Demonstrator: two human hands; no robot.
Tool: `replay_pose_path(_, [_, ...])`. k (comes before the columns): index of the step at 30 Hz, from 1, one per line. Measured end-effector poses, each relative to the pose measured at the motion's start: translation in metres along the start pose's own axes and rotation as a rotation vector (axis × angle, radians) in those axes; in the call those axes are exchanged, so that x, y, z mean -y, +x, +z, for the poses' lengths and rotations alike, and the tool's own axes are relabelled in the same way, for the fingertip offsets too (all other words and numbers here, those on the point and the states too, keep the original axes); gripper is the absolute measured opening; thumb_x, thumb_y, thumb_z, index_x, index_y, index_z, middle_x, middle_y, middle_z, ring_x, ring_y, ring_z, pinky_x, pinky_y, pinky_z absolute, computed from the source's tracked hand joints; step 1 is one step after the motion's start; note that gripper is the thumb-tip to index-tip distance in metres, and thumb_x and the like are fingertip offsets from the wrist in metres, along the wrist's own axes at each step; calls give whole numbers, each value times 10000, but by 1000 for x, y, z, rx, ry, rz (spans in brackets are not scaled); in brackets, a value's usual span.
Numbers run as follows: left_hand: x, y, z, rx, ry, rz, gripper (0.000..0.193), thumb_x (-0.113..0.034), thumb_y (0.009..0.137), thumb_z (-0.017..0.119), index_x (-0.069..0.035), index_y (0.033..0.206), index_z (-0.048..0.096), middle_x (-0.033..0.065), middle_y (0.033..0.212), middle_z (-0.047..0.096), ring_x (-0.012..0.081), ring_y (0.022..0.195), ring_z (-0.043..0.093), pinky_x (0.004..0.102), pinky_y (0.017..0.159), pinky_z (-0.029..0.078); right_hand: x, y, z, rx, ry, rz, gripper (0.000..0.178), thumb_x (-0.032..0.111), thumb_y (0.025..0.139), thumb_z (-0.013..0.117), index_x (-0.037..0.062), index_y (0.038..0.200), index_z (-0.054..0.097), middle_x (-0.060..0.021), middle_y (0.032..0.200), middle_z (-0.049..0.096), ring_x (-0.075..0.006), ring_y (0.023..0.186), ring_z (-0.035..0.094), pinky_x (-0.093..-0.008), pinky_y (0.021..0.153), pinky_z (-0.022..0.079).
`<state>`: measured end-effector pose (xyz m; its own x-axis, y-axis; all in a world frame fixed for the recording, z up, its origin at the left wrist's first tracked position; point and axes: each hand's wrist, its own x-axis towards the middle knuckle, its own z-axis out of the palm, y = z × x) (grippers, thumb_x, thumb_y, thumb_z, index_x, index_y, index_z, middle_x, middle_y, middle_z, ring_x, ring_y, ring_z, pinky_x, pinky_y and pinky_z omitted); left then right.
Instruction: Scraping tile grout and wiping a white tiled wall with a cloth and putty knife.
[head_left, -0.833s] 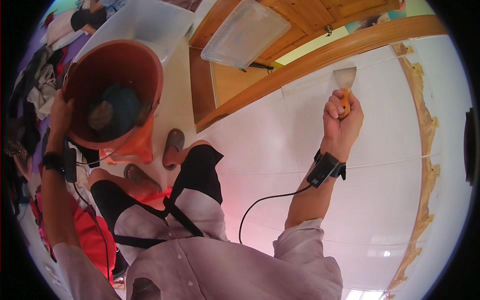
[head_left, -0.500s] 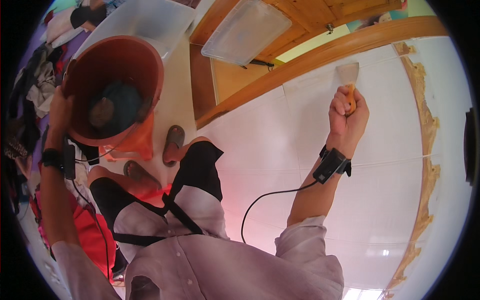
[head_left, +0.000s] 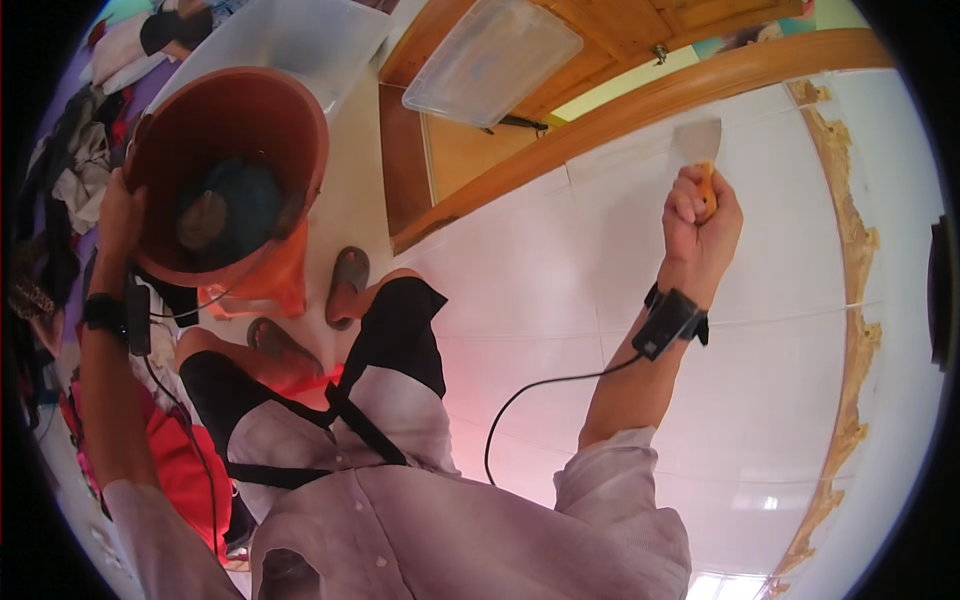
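My right hand (head_left: 703,228) is closed around the orange handle of a putty knife (head_left: 699,145). Its wide blade lies against the white tiled wall (head_left: 520,300), close under the wooden frame (head_left: 640,112). At the left, my left hand (head_left: 120,215) grips the side of a reddish-brown bucket (head_left: 225,100), with part of the fingers hidden at the rim. The bucket tilts toward me on an orange stool (head_left: 275,275). Down inside it sits a dark bluish-green mass (head_left: 245,205) with a brownish lump; I cannot make out what these are.
A clear plastic lid (head_left: 492,62) leans near the wooden door, and a translucent bin (head_left: 285,40) stands behind the bucket. Clothes (head_left: 85,180) are heaped at far left. A ragged yellowish strip (head_left: 852,250) runs down the wall's right side. Cables hang from both wrists.
My right hand has shifted slightly right with the putty knife, whose blade slid a little along the wall. My left hand and the bucket have hardly moved.
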<state>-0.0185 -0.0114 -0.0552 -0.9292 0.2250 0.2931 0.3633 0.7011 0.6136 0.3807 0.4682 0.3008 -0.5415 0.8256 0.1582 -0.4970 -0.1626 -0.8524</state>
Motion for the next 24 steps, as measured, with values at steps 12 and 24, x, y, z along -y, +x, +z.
replay_pose_path(12, [3,-6,3,29,23,-35,373,-199,883,589,-35,1205,495,265,1122,614,453,1087,561,481,902,443,-3,1,0,-24,-10,23,123,94,971,447,-29,975,446,-103,843,485,-96,549,368,-224,436,309])
replay_pose_path(24, [-11,-1,-1,16,0,-21,377,-214,882,577,-7,1191,510,268,1136,610,446,1094,564,473,909,441,3,2,-1,-62,-25,18,122,89,968,438,-33,972,444,-94,825,472,-93,549,368,-217,437,311])
